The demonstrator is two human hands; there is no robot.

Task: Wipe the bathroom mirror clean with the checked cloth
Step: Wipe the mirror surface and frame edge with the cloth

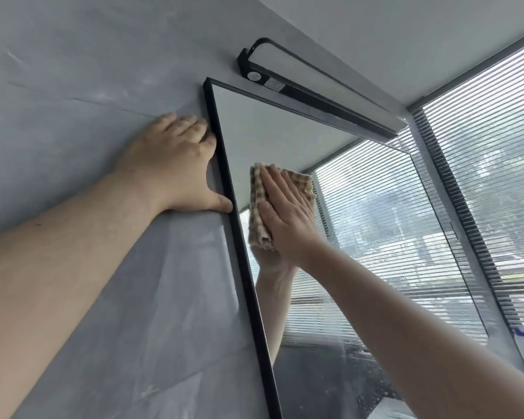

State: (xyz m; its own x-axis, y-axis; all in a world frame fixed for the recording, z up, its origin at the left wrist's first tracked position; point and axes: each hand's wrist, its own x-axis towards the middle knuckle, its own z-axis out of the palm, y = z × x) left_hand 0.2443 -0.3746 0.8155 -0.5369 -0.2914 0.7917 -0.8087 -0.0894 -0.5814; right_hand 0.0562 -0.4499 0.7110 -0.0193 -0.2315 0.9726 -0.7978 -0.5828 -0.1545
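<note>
Both arms reach up. My right hand [288,213], fingers flat together, presses the cloth [256,207] onto the mirror [285,131]; my left hand [170,164] rests loose-fingered on the wall [73,71], thumb touching the frame [242,252]. A lamp [315,95] sits above my fingertips.

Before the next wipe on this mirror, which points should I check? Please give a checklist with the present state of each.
1. Checked cloth lies flat between right hand and mirror: ok.
2. Left hand rests on the wall against the black frame, off the glass: ok.
3. Bare skin touches no glass: cannot tell; the wrist reaches past the cloth.
4. Lower glass clean: not ok, droplets show there.
5. Free glass between cloth and light fixture: ok.
</note>
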